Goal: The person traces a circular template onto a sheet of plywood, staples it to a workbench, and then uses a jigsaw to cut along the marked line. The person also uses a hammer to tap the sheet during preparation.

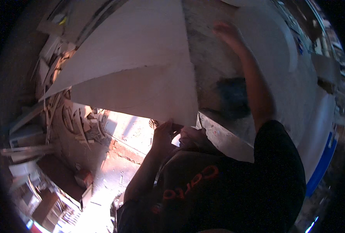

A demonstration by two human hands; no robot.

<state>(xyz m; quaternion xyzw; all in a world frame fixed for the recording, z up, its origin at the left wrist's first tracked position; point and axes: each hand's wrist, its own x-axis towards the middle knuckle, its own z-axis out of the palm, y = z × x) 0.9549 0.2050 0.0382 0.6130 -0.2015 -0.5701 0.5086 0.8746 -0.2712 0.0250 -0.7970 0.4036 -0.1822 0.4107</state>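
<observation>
A large pale sheet of board (149, 42), likely plywood, spans the middle of the view and comes to a point at the far left. My left hand (165, 131) is at its near edge, close to my body, fingers closed on that edge. Out past the board's right side, my right arm reaches forward. My right hand (225, 32) is over a dusty grey-brown surface (207, 50) and touches no thing I can make out; its fingers are blurred. Under my right forearm lies a dark bluish thing (234, 95), too dim to name.
Wood offcuts (79, 120), some curved, are heaped on the floor at the left. Bright sunlight falls on the floor (131, 134) beneath the board. Large pale panels (281, 89) stand at the right, near a blue-edged strip (322, 165).
</observation>
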